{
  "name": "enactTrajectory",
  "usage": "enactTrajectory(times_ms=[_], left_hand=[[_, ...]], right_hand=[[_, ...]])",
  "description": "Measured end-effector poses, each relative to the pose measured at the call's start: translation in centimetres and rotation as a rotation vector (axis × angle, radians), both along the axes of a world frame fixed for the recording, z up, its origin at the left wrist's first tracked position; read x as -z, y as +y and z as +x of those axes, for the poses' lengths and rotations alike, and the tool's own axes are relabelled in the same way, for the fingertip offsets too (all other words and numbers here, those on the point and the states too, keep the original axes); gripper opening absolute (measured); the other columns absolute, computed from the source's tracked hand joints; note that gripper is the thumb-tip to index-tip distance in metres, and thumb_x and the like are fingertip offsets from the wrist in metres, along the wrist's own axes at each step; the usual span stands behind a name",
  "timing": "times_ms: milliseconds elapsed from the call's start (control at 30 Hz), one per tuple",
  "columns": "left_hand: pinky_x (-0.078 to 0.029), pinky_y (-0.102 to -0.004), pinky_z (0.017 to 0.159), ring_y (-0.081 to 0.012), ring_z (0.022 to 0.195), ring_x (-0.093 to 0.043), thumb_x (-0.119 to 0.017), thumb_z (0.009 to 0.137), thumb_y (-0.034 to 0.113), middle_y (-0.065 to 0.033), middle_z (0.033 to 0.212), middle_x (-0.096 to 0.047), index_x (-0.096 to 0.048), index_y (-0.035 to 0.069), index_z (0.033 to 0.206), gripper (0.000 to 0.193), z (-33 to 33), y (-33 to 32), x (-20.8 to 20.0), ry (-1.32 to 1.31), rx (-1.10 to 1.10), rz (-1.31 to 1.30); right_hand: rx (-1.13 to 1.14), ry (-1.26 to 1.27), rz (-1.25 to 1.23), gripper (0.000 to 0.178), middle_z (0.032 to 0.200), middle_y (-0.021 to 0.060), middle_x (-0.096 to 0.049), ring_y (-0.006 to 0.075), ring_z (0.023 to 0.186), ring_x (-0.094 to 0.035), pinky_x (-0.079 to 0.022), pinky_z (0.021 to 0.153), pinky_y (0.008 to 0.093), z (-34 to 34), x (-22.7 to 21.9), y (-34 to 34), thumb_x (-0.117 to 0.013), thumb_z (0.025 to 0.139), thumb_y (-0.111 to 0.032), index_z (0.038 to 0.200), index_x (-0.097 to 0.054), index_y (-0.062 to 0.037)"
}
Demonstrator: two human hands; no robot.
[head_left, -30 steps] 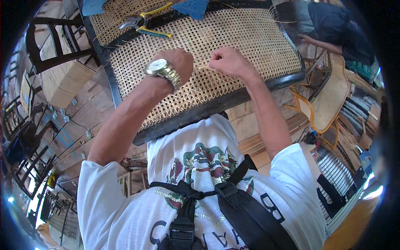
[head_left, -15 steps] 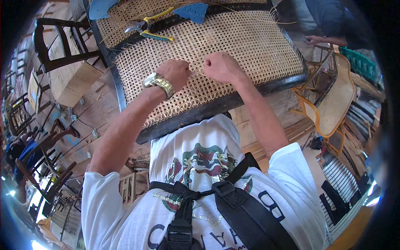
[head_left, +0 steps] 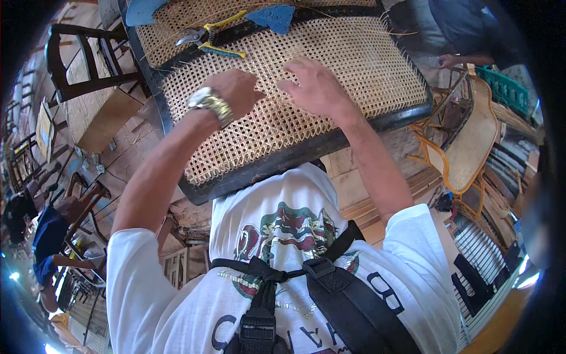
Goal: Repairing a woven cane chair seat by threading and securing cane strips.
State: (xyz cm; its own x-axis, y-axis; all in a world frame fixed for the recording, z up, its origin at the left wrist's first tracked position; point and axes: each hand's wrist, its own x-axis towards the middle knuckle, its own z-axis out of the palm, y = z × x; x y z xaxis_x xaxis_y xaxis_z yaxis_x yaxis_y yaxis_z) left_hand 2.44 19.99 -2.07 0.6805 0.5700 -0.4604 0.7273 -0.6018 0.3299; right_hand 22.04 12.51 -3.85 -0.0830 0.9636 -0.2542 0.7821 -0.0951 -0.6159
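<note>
Workshop with brown floor (head_left: 132,156). Black-framed woven-cane panel (head_left: 354,62) lies directly before the person (head_left: 183,312), presumably for two-handed access. Left hand (head_left: 234,89) curled over it, contents undeterminable; right hand (head_left: 319,91) spread, thumb and forefinger parted. Yellow-handled metal pruning shears (head_left: 206,42) rest on it, apparently for ready reach.

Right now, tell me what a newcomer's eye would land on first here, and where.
First, the wide woven cane panel in its dark frame, beneath the left hand and right hand. Next, the shiny gold-coloured watch on the left wrist. Beyond the left hand, yellow-and-blue-handled shears lie beside a blue piece near the picture's top.
</note>
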Motion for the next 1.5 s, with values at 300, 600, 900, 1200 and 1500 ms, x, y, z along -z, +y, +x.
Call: enactTrajectory(times_ms=[300,600,900,1200,1500], left_hand=[[-0.047,-0.0422,0.053,-0.0283,0.053,-0.062,-0.062,0.095,0.045,-0.0136,0.063,-0.065,-0.066,0.001,0.087,0.045,-2.8,0.9,-1.5,-0.199,-0.22,-0.109],[-0.05,-0.0487,0.066,-0.0381,0.073,-0.068,-0.058,0.096,0.031,-0.021,0.08,-0.069,-0.065,0.006,0.102,0.027,-2.3,-1.6,3.7,-0.109,-0.235,-0.294],[-0.057,-0.0454,0.072,-0.0346,0.08,-0.071,-0.058,0.089,0.026,-0.0186,0.089,-0.072,-0.072,0.004,0.094,0.026,0.9,0.2,1.6,0.095,-0.003,-0.209],[-0.059,-0.0467,0.073,-0.0342,0.085,-0.072,-0.059,0.089,0.02,-0.0201,0.093,-0.073,-0.074,0.002,0.098,0.025,3.4,-0.5,2.6,0.207,0.034,-0.131],[-0.057,-0.035,0.061,-0.0156,0.055,-0.068,-0.057,0.098,0.043,-0.007,0.062,-0.069,-0.073,0.006,0.082,0.043,0.2,-0.2,1.9,-0.017,-0.588,-0.797]], right_hand=[[0.162,0.726,-0.275,0.029,0.079,-0.0003,-0.063,0.0063,0.068,-0.053,-0.043,0.06,0.0246,-0.4,0.2,0.5,-0.067,0.096,-0.033,0.095,-0.07,-0.004],[-0.059,0.069,-0.02,0.028,0.077,0.0146,-0.063,0.0283,0.074,-0.063,-0.05,0.071,0.0385,0.5,1.6,0.2,-0.075,0.083,-0.026,0.079,-0.069,0.0011],[0.115,0.12,-0.257,0.024,0.066,0.0125,-0.067,0.0242,0.061,-0.065,-0.053,0.063,0.0369,0.2,0.9,1.3,-0.071,0.076,-0.026,0.072,-0.069,-0.0026],[0.071,0.075,-0.229,0.025,0.07,0.0131,-0.068,0.0235,0.067,-0.066,-0.053,0.067,0.0386,0.5,1.1,0.8,-0.075,0.079,-0.027,0.074,-0.07,-0.0028],[0.006,-0.109,-0.19,0.019,0.099,0.0153,-0.067,0.034,0.098,-0.064,-0.049,0.089,0.0485,-2.6,-0.4,-0.5,-0.072,0.081,-0.026,0.083,-0.071,-0.0072]])
